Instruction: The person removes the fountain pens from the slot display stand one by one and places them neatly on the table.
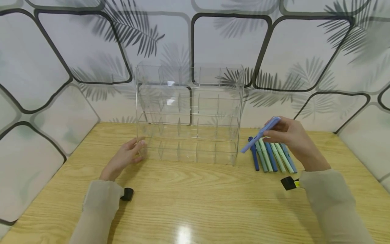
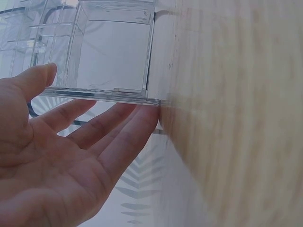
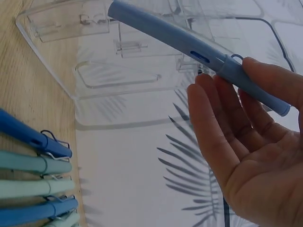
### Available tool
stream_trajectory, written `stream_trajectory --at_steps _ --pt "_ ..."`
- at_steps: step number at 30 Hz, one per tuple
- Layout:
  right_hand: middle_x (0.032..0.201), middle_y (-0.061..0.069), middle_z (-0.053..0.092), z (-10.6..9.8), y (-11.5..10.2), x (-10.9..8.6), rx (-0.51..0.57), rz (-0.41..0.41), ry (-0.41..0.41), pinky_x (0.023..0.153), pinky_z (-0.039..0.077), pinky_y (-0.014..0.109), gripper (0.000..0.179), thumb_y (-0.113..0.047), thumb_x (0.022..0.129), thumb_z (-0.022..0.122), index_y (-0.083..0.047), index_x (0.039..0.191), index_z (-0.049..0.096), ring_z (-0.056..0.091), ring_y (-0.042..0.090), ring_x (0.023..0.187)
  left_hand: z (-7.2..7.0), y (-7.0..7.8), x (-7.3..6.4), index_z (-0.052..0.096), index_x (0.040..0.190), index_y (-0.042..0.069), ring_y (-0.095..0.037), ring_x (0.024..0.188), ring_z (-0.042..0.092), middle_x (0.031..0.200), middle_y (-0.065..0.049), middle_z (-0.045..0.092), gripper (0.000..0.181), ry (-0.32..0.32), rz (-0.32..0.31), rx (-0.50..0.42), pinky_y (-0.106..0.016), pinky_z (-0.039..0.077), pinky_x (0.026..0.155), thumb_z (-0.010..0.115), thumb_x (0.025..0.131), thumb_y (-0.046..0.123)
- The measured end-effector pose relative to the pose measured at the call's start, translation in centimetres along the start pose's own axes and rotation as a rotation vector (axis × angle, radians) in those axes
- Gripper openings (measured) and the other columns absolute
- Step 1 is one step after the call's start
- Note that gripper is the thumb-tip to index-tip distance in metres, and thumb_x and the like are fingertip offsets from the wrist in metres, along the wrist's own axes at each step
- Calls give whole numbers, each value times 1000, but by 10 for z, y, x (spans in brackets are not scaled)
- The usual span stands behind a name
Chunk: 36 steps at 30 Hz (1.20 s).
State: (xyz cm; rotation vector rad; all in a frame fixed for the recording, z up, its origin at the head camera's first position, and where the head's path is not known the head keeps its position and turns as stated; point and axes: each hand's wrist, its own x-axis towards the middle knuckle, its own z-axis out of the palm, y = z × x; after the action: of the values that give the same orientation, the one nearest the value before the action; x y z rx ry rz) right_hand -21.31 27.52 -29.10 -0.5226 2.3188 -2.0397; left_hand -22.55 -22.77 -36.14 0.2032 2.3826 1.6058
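A clear acrylic display rack (image 1: 189, 159) with several tiers of small compartments stands upright on the table. My left hand (image 1: 128, 154) holds its left side panel (image 2: 104, 97) near the bottom, thumb on the inner side and fingers along the outside. To the right of the rack, my right hand (image 1: 289, 135) is raised and pinches a light blue fountain pen (image 1: 262, 134) between thumb and fingers. That capped pen (image 3: 165, 35) slants in the air, its far end towards the rack. Below it lies a row of blue and green pens (image 1: 269, 156) side by side.
The wooden table (image 1: 182, 196) meets a white wall (image 1: 231, 47) with dark line and leaf patterns right behind the rack. The loose pens' clips (image 3: 54, 137) show in the right wrist view. Black wrist cameras (image 1: 288, 183) hang below each sleeve.
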Motion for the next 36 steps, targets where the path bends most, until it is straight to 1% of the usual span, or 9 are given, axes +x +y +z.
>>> stream_trajectory --at_steps 4,8,13,17,22,25,28,31,36 --pt "96 6 70 -4 0 0 0 33 29 79 63 37 8 2 96 68 2 103 64 72 17 90 1 0 1 19 161 2 -47 148 18 164 -29 9 68 5 -7 -3 -51 42 110 39 111 42" --pt "95 5 69 -8 1 1 -33 84 52 77 63 37 7 1 98 66 3 103 62 72 16 89 1 1 0 18 162 2 -47 148 19 164 -29 10 67 6 -18 -7 -52 41 111 39 111 41" --pt "101 4 63 -13 5 4 -134 133 86 77 64 37 11 -4 102 60 4 109 55 70 13 89 1 1 0 17 162 2 -48 148 17 164 -29 7 67 -1 -11 -2 -54 40 111 38 111 41" --pt "112 11 51 -15 9 7 -230 172 122 79 63 33 16 -10 107 53 2 117 50 66 10 89 1 2 -1 17 162 1 -48 148 17 165 -29 5 66 -4 1 -3 -54 41 111 38 111 40" --pt "120 20 45 -21 13 9 -322 200 127 81 62 31 36 -10 109 45 8 140 41 63 5 88 1 2 0 17 162 1 -47 149 17 165 -29 6 67 -4 -1 -8 -53 41 111 38 111 40" --pt "121 25 45 -27 12 10 -403 216 120 78 62 30 50 -9 109 46 11 151 29 62 1 84 1 2 0 17 161 1 -47 148 17 164 -30 8 67 -3 -3 -12 -52 40 111 38 112 39" --pt "121 28 46 -32 11 11 -474 231 107 76 63 32 58 -7 107 50 12 154 22 62 0 80 1 1 1 17 161 1 -47 149 16 164 -29 7 66 -4 -5 -17 -53 40 111 38 112 39" --pt "118 31 49 -38 11 12 -532 229 97 73 64 36 60 -6 105 53 13 154 22 62 0 76 1 1 1 17 161 1 -47 149 16 165 -29 7 66 -4 -6 -17 -52 40 111 38 112 38" --pt "117 32 49 -44 14 12 -578 219 100 70 64 37 59 -3 104 54 14 152 24 61 -2 75 0 1 0 17 161 1 -48 148 17 164 -30 9 65 -5 -6 -18 -51 41 111 38 112 38"
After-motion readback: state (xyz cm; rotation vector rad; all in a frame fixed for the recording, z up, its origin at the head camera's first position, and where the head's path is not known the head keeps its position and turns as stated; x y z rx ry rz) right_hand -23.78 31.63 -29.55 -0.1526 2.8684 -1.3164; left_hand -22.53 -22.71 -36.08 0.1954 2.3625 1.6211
